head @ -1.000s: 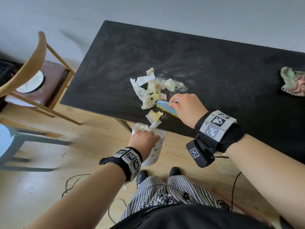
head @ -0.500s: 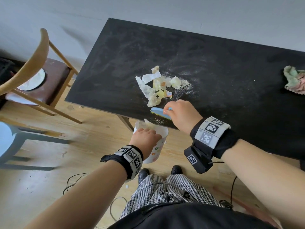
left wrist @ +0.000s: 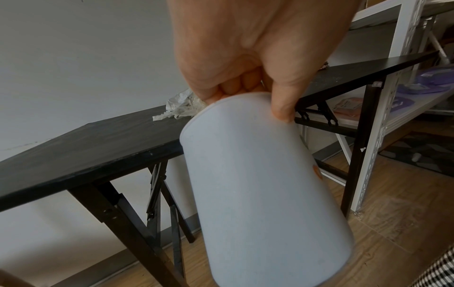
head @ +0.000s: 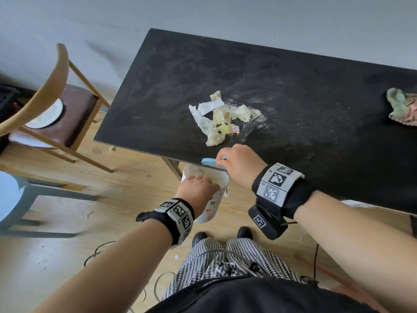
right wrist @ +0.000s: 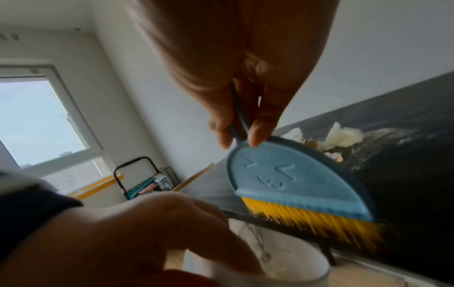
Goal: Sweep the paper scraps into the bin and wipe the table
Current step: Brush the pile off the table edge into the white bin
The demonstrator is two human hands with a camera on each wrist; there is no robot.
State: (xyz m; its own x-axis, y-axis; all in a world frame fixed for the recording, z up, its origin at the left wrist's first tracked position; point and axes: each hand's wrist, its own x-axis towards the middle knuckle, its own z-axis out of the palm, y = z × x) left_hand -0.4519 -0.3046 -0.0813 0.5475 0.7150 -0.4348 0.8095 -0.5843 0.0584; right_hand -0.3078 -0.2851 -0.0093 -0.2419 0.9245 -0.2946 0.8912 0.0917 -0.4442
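A pile of pale paper scraps (head: 220, 118) lies on the black table (head: 293, 91) a short way in from its near edge. My left hand (head: 197, 189) grips the rim of a white bin (head: 213, 201) held just under that edge; the bin (left wrist: 258, 184) fills the left wrist view, with my thumb outside and my fingers (left wrist: 236, 85) inside the rim. My right hand (head: 239, 164) pinches the handle of a small blue brush (right wrist: 302, 180) with yellow bristles. The brush (head: 211, 163) sits at the table edge, above the bin's mouth (right wrist: 282, 258). Some scraps lie inside the bin.
A crumpled green and pink cloth (head: 402, 108) lies at the table's far right. A wooden chair (head: 52, 105) with a white plate on its seat stands left of the table. A white metal shelf (left wrist: 398, 77) stands beyond the table's right end. Cables trail on the wooden floor.
My right hand has drawn the brush from the pile back to the table edge. The scraps it pushed have dropped off the edge. My left hand has kept the bin under the edge.
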